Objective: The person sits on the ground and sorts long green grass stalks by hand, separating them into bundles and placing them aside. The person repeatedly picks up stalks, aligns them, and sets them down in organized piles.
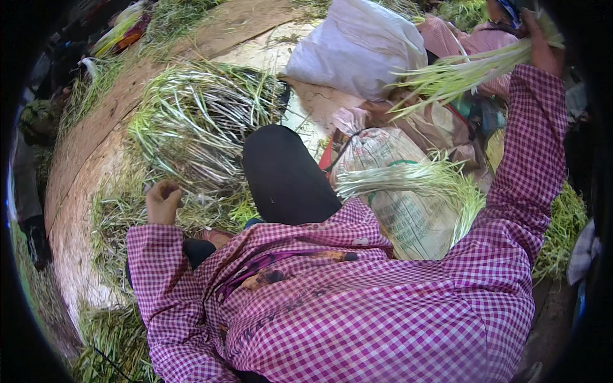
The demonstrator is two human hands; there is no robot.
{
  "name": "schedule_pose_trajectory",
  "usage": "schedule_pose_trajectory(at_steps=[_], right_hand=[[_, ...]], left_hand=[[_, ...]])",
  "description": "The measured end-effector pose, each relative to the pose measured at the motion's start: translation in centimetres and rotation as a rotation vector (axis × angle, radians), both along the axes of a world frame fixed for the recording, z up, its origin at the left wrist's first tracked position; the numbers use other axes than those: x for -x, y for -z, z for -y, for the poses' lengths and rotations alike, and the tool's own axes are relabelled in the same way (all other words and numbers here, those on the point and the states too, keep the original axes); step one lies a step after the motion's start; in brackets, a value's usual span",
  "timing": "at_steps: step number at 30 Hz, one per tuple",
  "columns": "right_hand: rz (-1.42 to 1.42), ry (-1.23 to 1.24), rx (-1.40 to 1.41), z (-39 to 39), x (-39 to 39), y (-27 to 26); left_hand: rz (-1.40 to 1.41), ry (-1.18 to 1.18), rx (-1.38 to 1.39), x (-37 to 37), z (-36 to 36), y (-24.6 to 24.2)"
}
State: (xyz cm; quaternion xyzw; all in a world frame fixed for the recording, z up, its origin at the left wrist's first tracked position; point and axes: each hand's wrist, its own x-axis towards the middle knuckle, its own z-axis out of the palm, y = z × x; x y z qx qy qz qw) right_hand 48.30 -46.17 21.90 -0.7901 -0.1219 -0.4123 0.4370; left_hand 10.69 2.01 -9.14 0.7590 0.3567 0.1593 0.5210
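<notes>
In the upper right, my right hand (543, 45) is raised and grips a bunch of pale green chive-like stalks (450, 72), whose loose ends spread to the left. My left hand (164, 201) is on the left with its fingers curled in, and no stalk shows in it. It is just beside a large heap of long stalks (191, 115) with white stems and green leaves. Another pale bundle (407, 179) lies across a printed woven sack (416, 220), to the right of my dark-clad knee (287, 177).
A full white sack (359, 52) stands beyond my knee. Near my raised hand sits another person in a pink checked garment (493, 40). Loose trimmings (119, 215) litter the boards (81, 177) on the left. More greens (560, 234) lie at the right.
</notes>
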Motion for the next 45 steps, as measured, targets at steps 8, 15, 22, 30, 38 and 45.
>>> schedule_pose_trajectory(at_steps=[8, 15, 22, 30, 38, 45], right_hand=[[0.187, -0.175, 1.288, -1.0, 3.2, 21.7], [-0.748, -0.508, 1.571, -2.6, 11.1, 40.1], [-0.752, -0.506, 1.564, -2.9, 13.1, 40.0], [-0.771, -0.534, 1.631, -3.1, 13.5, 38.5], [-0.65, -0.31, 1.548, -2.1, 10.9, 34.6], [-0.065, -0.192, 0.902, -2.3, 5.5, 18.2]], left_hand=[[-0.001, 0.064, 0.0, 0.8, 0.2, -0.4], [-0.025, 0.032, -0.01, 1.2, 0.4, 0.1], [0.001, 0.071, -0.019, 1.1, -0.3, 1.2], [0.01, 0.074, 0.017, 1.0, -0.1, 0.8], [0.032, 0.091, 0.006, 0.9, 0.3, 0.7], [0.072, 0.114, 0.021, -0.4, 1.3, -0.3]])
